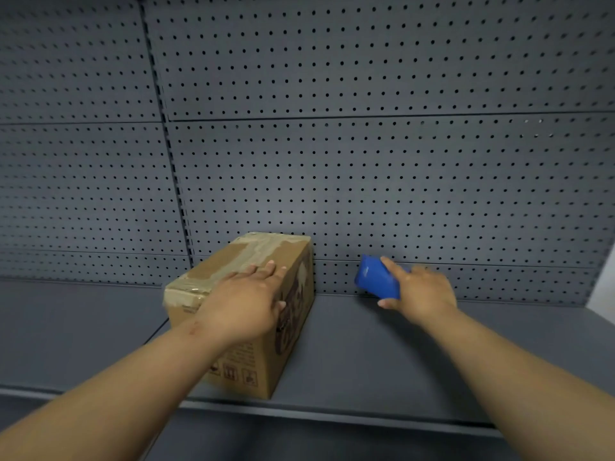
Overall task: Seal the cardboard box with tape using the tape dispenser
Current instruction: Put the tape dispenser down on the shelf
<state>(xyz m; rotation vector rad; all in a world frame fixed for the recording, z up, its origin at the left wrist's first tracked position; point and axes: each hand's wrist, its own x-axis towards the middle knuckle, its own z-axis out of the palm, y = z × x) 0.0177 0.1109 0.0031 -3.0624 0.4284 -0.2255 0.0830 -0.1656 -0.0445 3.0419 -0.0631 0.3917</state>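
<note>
1. The cardboard box (pixel 253 314) sits on the grey shelf (pixel 366 354), its far end close to the pegboard wall (pixel 366 161), with old tape across its top.
2. The left hand (pixel 248 301) lies flat on the box top, fingers spread and extended, palm down, gripping nothing.
3. The blue tape dispenser (pixel 376 277) is right of the box, above the shelf near the wall.
4. The right hand (pixel 421 291) wraps around the dispenser, index finger stretched along its top.
</note>
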